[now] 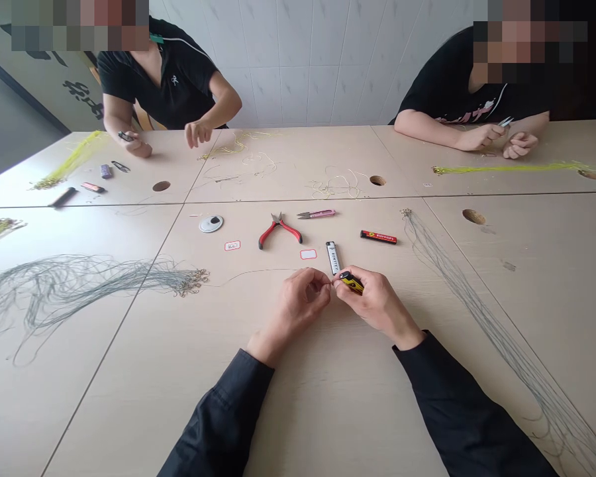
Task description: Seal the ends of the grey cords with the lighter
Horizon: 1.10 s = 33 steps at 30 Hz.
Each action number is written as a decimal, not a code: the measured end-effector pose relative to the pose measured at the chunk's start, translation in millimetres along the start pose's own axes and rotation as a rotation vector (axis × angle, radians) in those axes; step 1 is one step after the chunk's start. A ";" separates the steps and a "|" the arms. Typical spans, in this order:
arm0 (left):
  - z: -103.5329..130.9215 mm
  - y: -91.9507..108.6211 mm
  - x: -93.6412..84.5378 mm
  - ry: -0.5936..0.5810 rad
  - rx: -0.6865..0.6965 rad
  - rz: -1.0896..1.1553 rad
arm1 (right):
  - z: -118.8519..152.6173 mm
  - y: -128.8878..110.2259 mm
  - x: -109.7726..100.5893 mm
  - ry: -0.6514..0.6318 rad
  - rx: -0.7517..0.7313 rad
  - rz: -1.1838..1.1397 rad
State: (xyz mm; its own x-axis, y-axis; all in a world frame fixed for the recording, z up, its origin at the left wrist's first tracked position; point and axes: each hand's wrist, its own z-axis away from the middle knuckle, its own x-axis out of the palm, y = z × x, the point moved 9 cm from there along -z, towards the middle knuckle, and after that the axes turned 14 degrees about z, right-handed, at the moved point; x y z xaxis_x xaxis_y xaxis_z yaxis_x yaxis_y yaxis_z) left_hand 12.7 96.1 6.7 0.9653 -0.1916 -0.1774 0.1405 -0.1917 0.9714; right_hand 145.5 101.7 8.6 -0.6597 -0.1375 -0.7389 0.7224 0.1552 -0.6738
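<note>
My left hand (302, 295) is closed in a pinch, with a thin fishing line (248, 271) running from it leftward across the table. What sits between its fingertips is too small to make out. Close beside it, my right hand (377, 298) grips a yellow and black lighter (351, 282), its thumb and finger near the left fingertips. Just beyond the hands lies a white lighter (332, 257). Red-handled pliers (280, 230), pink thread snips (318, 214) and a red lighter (378, 237) rest farther back.
A bundle of grey fishing lines with hooks (193, 282) lies at left; another grey bundle (467, 285) slants down the right. A round white disc (211, 224) is near the pliers. Across the table, two people (166, 79) (457, 93) work beside yellow line bundles (511, 168).
</note>
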 end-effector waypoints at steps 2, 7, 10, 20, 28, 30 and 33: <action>0.1 0.0 0.1 -0.002 0.004 0.004 | 0.3 -0.1 1.4 -0.016 0.006 -0.008; 0.2 0.1 1.5 -0.021 0.005 -0.003 | 0.2 -0.9 4.2 -0.034 0.002 0.004; 0.0 0.1 2.0 -0.029 0.002 -0.007 | 0.0 -1.5 5.5 -0.038 -0.015 0.016; 0.0 6.3 -1.5 0.019 0.049 -0.022 | 0.0 0.3 3.3 -0.024 0.005 -0.036; -0.3 5.7 -1.1 0.017 0.065 -0.025 | -0.1 0.0 5.7 -0.044 0.000 -0.043; -0.5 5.0 -0.6 0.014 0.060 -0.031 | 0.0 -0.9 5.3 -0.034 -0.020 -0.021; -0.5 4.8 -0.1 0.010 0.050 -0.037 | -0.1 -2.0 4.9 -0.022 -0.043 0.003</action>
State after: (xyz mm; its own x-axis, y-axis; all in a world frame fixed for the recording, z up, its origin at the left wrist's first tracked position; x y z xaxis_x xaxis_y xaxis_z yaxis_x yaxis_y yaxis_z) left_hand 13.4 95.7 11.4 0.9617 -0.1743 -0.2114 0.1653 -0.2461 0.9550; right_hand 140.9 100.8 6.3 -0.6526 -0.1589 -0.7409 0.7142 0.1977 -0.6715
